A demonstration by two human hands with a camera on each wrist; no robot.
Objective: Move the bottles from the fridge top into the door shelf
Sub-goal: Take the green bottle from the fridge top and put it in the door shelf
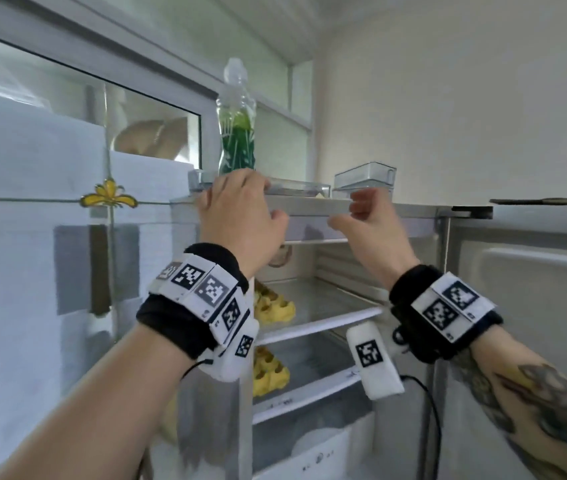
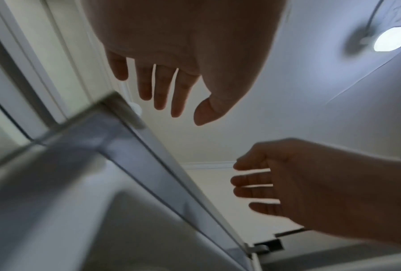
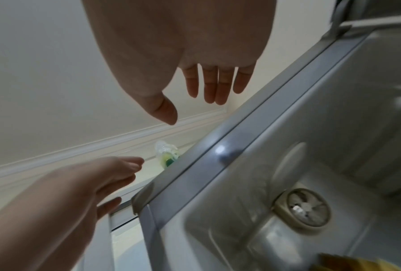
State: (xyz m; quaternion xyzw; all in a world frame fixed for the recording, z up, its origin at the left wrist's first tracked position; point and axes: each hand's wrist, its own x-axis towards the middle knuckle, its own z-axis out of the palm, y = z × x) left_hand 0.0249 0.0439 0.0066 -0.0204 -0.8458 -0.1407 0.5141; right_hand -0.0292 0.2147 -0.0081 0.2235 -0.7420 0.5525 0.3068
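A clear bottle with green liquid stands upright at the left of the fridge top, inside a clear plastic bin. In the right wrist view only the bottle's upper part shows above the fridge's edge. My left hand is raised to the bin's front edge just below the bottle, fingers straight and holding nothing; I cannot tell if it touches. My right hand hovers at the fridge's top front edge, loosely spread and empty. Both wrist views show the left hand and the right hand with extended fingers.
A second clear bin sits on the fridge top to the right. The fridge is open, with glass shelves and yellow egg trays inside. Its open door stands at the right. A white cabinet flanks the left.
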